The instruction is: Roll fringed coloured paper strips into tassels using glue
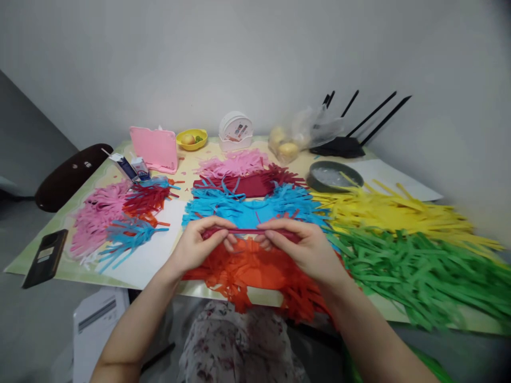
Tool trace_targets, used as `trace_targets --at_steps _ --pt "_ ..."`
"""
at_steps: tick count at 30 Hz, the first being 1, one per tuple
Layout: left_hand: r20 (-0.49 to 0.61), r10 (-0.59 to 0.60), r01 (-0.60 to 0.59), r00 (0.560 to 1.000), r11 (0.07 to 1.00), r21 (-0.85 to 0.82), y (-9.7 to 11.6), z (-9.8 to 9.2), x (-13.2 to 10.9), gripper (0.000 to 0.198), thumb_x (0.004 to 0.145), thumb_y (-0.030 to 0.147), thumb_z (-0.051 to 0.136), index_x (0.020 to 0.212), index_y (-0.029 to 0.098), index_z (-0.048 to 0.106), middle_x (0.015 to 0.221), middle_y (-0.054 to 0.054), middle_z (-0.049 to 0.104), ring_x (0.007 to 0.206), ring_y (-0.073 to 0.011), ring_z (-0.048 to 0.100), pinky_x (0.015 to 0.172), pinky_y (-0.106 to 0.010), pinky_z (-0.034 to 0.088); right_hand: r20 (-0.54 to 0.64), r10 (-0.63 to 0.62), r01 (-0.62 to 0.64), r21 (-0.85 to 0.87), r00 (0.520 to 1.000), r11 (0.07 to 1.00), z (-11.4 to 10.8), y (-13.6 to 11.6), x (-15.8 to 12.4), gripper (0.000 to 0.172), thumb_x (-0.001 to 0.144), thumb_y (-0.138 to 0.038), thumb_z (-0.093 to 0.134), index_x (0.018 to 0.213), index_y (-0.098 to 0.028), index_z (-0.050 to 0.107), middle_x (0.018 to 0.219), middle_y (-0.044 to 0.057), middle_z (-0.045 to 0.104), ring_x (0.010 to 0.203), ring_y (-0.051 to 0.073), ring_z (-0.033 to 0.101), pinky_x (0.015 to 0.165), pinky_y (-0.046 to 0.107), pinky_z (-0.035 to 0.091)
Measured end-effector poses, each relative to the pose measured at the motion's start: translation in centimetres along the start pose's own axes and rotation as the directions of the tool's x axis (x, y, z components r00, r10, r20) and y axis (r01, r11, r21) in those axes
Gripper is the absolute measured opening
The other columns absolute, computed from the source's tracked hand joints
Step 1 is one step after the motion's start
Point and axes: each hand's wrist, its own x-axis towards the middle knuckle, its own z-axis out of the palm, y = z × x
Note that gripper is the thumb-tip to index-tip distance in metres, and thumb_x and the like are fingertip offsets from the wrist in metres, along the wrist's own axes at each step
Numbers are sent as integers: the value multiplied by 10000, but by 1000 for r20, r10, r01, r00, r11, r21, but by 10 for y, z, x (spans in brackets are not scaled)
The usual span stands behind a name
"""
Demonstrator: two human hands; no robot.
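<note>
My left hand (196, 246) and my right hand (306, 249) both pinch a thin dark red roll of tissue paper (247, 231), drawn level between them above the table. Fringes on its ends are partly hidden by my fingers. Orange fringed tissue paper (265, 268) lies just beneath, spilling over the table's front edge. Beyond my fingers is a blue fringed sheet (249, 214), then a dark red fringed sheet (251, 184) and a pink one (241, 162).
Yellow fringes (393, 213) and green fringes (415, 266) spread to the right. Finished-looking tassels (136, 229) lie left near a phone (46, 258). A grey bowl (334, 181), black router (339, 147), pink tablet case (154, 149) and yellow fruit dish (203, 136) stand further back.
</note>
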Motion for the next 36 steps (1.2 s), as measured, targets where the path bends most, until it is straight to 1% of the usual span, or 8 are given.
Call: trace_targets --at_steps 8,13,17,21,28,31,34,36 --pt "-46 -10 -1 999 973 -232 -11 0 4 134 803 192 656 840 162 781 708 -42 728 572 -118 649 686 -260 517 -22 12 -8 152 1000 988 2 3 7 117 726 -322 757 755 -209 773 659 32 746 593 155 710 582 242 592" --pt "-83 73 -96 994 939 -331 -18 4 -1 129 810 250 662 762 171 752 616 -24 681 587 -140 638 703 -290 512 -141 -42 67 177 989 982 11 4 4 117 739 -248 671 658 -195 736 575 18 713 481 139 665 485 224 559" --pt "93 142 -149 985 986 70 1 -7 -9 132 859 250 614 819 180 719 932 -94 748 927 -228 681 891 -373 494 -77 -346 323 -214 935 922 8 -8 -6 217 752 -96 561 700 -216 734 653 10 741 582 152 702 566 236 570" --pt "136 300 -326 944 797 509 26 -7 -10 149 887 209 580 953 219 714 1246 -91 671 1295 -270 493 1126 -481 304 146 -569 568 -443 809 694 7 -22 -8 300 768 -47 506 765 -240 736 701 2 753 671 153 726 674 245 584" --pt "305 219 -361 927 742 564 26 2 1 146 904 246 587 913 203 726 865 -55 741 878 -192 652 870 -340 470 330 -642 713 -450 692 538 4 -22 -11 286 789 -21 507 853 -207 714 788 44 762 751 148 730 763 245 574" --pt "278 297 -404 914 591 698 22 0 0 164 912 198 548 910 205 712 845 -53 731 857 -189 645 981 -419 415 337 -528 626 -442 780 642 -5 -23 -11 267 806 -67 536 948 -202 717 881 55 773 808 162 734 760 247 570" --pt "288 442 -473 849 394 788 15 -2 -2 214 917 153 511 943 242 704 852 -31 744 904 -187 654 1100 -532 285 307 -207 317 -368 929 874 -12 -27 -3 269 884 -243 557 1113 -202 692 1045 77 758 951 199 719 794 283 568" --pt "344 494 -535 798 320 782 7 -4 -3 213 920 170 520 981 273 696 907 -16 762 954 -188 663 1122 -554 253 359 -3 107 -271 933 957 -11 -28 3 290 912 -368 542 1072 -192 709 1013 78 764 930 206 718 773 297 566"
